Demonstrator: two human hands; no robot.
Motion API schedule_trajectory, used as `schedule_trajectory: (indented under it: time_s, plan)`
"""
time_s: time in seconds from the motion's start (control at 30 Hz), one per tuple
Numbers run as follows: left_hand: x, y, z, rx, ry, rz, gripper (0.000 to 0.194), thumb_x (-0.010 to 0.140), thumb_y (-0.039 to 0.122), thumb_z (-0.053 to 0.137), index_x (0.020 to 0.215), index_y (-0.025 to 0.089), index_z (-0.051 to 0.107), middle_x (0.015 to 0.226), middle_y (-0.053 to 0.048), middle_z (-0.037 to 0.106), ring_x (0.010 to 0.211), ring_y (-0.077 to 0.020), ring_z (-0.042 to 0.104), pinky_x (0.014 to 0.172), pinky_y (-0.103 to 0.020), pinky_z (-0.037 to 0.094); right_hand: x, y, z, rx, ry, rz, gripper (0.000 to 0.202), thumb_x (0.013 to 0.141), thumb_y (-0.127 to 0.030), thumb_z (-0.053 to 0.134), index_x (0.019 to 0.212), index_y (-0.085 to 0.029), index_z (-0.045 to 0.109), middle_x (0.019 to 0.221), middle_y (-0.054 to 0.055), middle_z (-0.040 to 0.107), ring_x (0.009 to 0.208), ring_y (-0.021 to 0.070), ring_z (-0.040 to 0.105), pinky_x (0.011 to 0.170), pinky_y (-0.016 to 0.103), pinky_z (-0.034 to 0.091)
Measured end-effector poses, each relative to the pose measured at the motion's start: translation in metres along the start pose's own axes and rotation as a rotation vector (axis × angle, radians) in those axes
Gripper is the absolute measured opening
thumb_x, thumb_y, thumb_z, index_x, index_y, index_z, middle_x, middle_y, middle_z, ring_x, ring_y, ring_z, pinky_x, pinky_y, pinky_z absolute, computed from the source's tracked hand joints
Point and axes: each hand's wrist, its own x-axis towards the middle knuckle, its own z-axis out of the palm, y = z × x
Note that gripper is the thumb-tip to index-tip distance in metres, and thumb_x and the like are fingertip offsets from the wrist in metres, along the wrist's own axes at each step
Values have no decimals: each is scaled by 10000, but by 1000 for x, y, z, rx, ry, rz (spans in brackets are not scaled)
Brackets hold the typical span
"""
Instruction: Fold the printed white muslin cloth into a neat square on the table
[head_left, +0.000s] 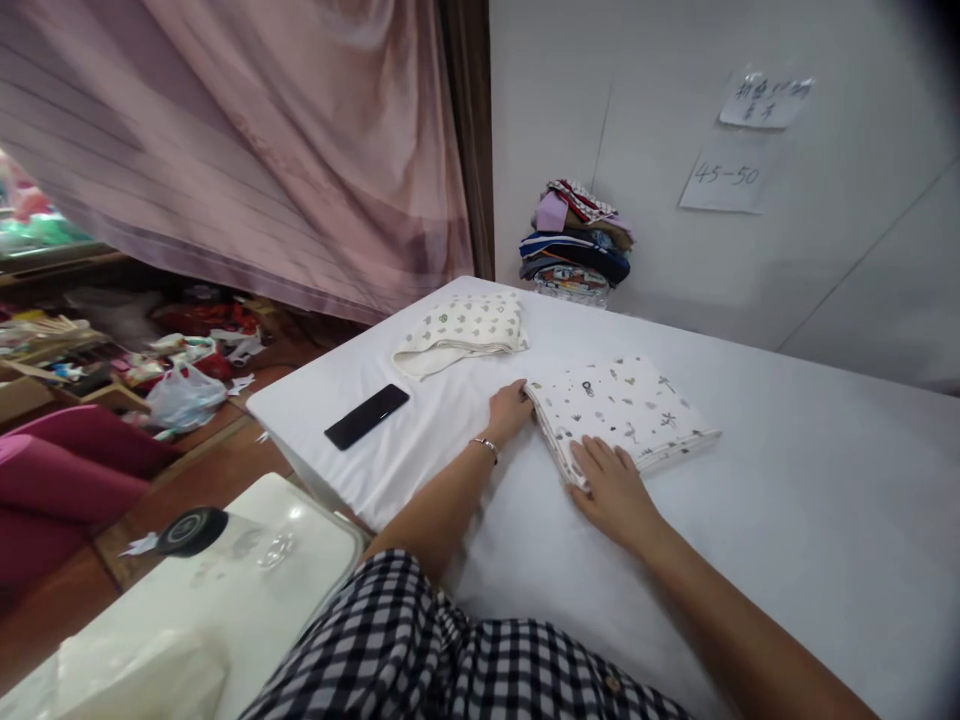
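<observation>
Cloth (637,405), folded, lies just right of your left hand (512,408), touching at its corner, grip can't tell; it's ahead of your right hand (613,490), spread flat on the near corner.

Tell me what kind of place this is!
Probably a small workroom, perhaps in a home: a folded patterned cloth lies on a big white table, a pile of fabrics sits by the wall, and handwritten papers hang there.

On the desk (817,480), our left grip (512,405) touches a corner of a folded printed cloth (637,400), our right grip (613,488) its near edge; we see a phone (367,416) farther left.
</observation>
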Motion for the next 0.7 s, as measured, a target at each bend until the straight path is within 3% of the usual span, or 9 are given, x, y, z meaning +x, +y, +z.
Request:
schedule_trajectory:
  time_s: [0.17,0.27,0.53,0.63,0.7]
  plan:
    - [13,0,-7,-26,-18,101,402,764,112,479,1062,256,709,1019,-8,732,998,-185,640,979,-306,412,1,13,-9,3,12,-46,495,819,-190,441,1302,-204,549,1319,123,573,1213,275,511,966,436,435]
    - [18,-4,-11,-15,-25,173,386,741,101,490,997,253,734,972,-4,741,984,-193,642,988,-308,410,0,15,-11,-19,-21,-69,458,832,-207,436,1267,-197,579,1296,117,591,1189,278,527,949,423,447]
    - [24,-18,0,-170,-26,65,372,739,145,550,1063,228,713,980,6,738,941,-159,655,931,-249,449,0,7,-8,-24,-40,-52,435,878,-280,427,1272,-178,580,1297,141,589,1203,320,511,963,471,416]
    - [22,-13,1,-130,-36,46,348,744,220,589,1073,224,702,939,0,736,896,-169,652,897,-271,461,2,11,-10,75,25,-40,460,891,-289,419,1325,-191,534,1334,131,559,1209,280,518,970,431,428]
    - [21,-8,-1,-51,-50,34,264,759,250,574,975,209,720,882,-13,733,864,-178,644,880,-287,460,3,12,-10,120,81,-30,468,898,-305,421,1349,-211,508,1369,119,528,1228,259,506,978,404,430]
